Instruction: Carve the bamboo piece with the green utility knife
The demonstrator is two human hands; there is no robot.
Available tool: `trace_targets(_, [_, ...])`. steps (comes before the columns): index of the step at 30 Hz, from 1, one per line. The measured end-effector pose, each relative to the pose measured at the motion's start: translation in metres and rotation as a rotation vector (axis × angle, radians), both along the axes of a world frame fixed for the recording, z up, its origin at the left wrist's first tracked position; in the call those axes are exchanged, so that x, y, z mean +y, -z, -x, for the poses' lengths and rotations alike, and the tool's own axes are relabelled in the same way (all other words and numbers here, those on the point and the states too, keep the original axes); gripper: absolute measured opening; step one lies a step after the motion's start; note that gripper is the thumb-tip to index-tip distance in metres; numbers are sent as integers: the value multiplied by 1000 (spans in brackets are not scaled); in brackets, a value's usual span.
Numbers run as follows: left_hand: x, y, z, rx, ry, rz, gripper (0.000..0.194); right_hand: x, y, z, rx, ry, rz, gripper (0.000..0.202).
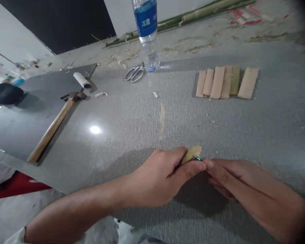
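Low over the near part of the table, my left hand [165, 173] is closed around a small yellow-green piece of bamboo [192, 153], whose pale, ragged end sticks out past the fingers. My right hand [226, 174] pinches a slim tool with a shiny green barrel [198, 158], its thin tip against or very near the bamboo. The tool's kind cannot be made out, as fingers cover most of it. My left thumb touches the fingertips of my right hand.
Several bamboo strips [219, 83] lie in a row at the back right. A water bottle [149, 51] stands beside scissors [134, 74]. On the left are a hammer [54, 127], a white roll [81, 80] and a black object [5, 94]. Bamboo poles [208, 12] lie behind.
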State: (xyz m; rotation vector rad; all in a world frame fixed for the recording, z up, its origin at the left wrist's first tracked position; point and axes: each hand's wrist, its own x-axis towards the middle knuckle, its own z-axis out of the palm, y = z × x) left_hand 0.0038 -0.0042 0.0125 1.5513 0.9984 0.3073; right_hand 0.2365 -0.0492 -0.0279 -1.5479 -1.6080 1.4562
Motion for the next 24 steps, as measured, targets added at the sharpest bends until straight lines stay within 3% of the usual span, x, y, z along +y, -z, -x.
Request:
trace_targets(7, [-1, -3, -2, 27, -15, 31, 48, 4, -4, 9, -32, -105, -331, 54])
trace_targets(18, [-6, -12, -1, 43, -18, 87, 55, 0, 0, 13, -222, -99, -710, 52])
trace_targets(24, [-4, -11, -3, 74, -13, 70, 54, -7, 13, 8, -229, -86, -643, 40])
